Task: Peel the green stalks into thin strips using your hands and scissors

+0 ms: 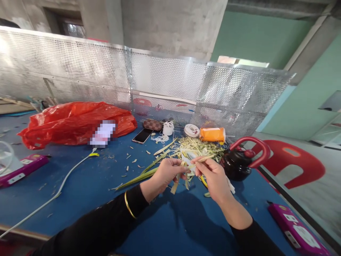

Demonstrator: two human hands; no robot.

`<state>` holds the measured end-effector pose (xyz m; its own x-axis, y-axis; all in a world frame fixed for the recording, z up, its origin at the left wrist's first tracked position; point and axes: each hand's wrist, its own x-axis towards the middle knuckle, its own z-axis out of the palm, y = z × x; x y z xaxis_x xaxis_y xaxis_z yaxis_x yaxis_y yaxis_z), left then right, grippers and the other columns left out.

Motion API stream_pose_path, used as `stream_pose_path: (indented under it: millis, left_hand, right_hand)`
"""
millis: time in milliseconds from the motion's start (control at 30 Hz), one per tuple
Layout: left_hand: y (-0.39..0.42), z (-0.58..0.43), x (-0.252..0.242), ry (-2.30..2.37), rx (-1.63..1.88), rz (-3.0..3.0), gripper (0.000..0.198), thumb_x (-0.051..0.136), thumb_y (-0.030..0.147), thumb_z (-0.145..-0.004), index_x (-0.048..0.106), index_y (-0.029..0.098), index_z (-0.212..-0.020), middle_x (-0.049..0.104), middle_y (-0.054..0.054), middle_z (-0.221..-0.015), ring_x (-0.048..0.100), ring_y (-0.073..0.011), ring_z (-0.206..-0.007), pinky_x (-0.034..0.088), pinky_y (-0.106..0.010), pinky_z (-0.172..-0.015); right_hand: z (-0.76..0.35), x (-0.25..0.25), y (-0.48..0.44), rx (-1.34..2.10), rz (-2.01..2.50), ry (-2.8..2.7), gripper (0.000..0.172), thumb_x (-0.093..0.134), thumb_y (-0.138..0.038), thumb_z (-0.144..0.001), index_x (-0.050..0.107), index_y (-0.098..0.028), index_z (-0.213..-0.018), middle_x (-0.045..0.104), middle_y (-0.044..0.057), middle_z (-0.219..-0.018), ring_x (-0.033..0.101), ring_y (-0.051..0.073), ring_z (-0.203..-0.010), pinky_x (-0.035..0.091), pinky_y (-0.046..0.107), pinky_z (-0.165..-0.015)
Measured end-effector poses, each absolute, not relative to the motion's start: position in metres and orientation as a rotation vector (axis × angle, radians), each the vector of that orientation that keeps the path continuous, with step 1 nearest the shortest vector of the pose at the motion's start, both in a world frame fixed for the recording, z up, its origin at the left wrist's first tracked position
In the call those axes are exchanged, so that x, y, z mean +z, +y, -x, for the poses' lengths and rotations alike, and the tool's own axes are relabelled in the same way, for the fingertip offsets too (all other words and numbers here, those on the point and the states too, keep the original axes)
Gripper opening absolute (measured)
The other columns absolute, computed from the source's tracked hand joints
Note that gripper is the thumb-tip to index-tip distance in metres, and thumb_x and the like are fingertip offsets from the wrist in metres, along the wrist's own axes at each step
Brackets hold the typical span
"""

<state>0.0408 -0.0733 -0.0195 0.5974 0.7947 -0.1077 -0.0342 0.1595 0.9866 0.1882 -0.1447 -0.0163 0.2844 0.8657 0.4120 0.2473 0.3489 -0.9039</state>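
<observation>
Over the blue table (112,206), my left hand (167,174) pinches pale yellow-green leaf strips (174,186), whose ends dangle below the fingers. My right hand (214,176) is closed on the same leafy material close by, and a narrow strip (205,157) sticks out above its fingers. The two sets of fingertips almost meet. Just behind the hands spreads a heap of shredded plant scraps (202,145). Long green stalks (137,179) lie to the left. Part of a yellow curved object (204,181) shows beside my right hand; its kind is hidden.
A black kettle (236,163) with a red handle stands right of the scraps. Behind are an orange packet (212,134), a white tape roll (191,130) and a dark phone (142,136). At left are a red plastic bag (77,122), a lit phone and its white cable (68,177).
</observation>
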Motion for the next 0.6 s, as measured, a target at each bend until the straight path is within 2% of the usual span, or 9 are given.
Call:
stream_pose_path:
  millis: [100,200,267,400,600]
  left_hand:
    - [-0.074,-0.041,-0.02,0.743,0.675,-1.321,0.017,0.073,0.028,-0.065,0.067,0.013,-0.071,0.069,-0.005,-0.069,0.061,-0.0105,-0.052,0.032,-0.015,-0.037]
    - [-0.074,-0.041,-0.018,0.76,0.682,-1.312,0.017,0.072,0.024,-0.066,0.066,0.013,-0.078,0.069,-0.005,-0.07,0.061,-0.0103,-0.051,0.032,-0.015,-0.036]
    - [-0.074,-0.041,-0.016,0.785,0.694,-1.303,0.02,0.072,0.02,-0.066,0.065,0.013,-0.083,0.069,-0.004,-0.066,0.061,-0.0105,-0.049,0.033,-0.015,-0.035]
    - [-0.075,-0.042,-0.012,0.826,0.707,-1.298,0.026,0.072,0.016,-0.066,0.061,0.013,-0.09,0.068,-0.003,-0.064,0.061,-0.0112,-0.048,0.033,-0.015,-0.034]
    - [-0.076,-0.042,-0.01,0.85,0.673,-1.3,0.03,0.069,0.014,-0.069,0.057,0.012,-0.096,0.068,-0.003,-0.064,0.061,-0.0111,-0.047,0.033,-0.015,-0.033]
  right_hand:
    - [-0.184,-0.014,-0.146,0.719,1.125,-1.158,0.018,0.059,-0.036,-0.084,0.061,-0.019,-0.078,0.062,0.002,-0.078,0.043,0.008,-0.047,0.036,0.025,-0.048]
    - [-0.185,-0.013,-0.148,0.696,1.236,-1.192,0.023,0.055,-0.036,-0.086,0.061,-0.019,-0.074,0.053,-0.002,-0.063,0.038,0.009,-0.047,0.03,0.025,-0.048]
    - [-0.187,-0.012,-0.149,0.658,1.329,-1.284,0.025,0.053,-0.031,-0.085,0.057,-0.019,-0.063,0.045,-0.003,-0.058,0.038,0.011,-0.051,0.03,0.025,-0.05]
    - [-0.192,-0.011,-0.149,0.608,1.382,-1.462,0.027,0.05,-0.016,-0.074,0.041,-0.019,-0.049,0.044,-0.001,-0.065,0.043,0.013,-0.064,0.032,0.026,-0.057]
    - [-0.195,-0.014,-0.147,0.569,1.413,-1.518,0.024,0.047,-0.014,-0.07,0.035,-0.019,-0.049,0.046,0.0,-0.069,0.046,0.016,-0.071,0.034,0.027,-0.063]
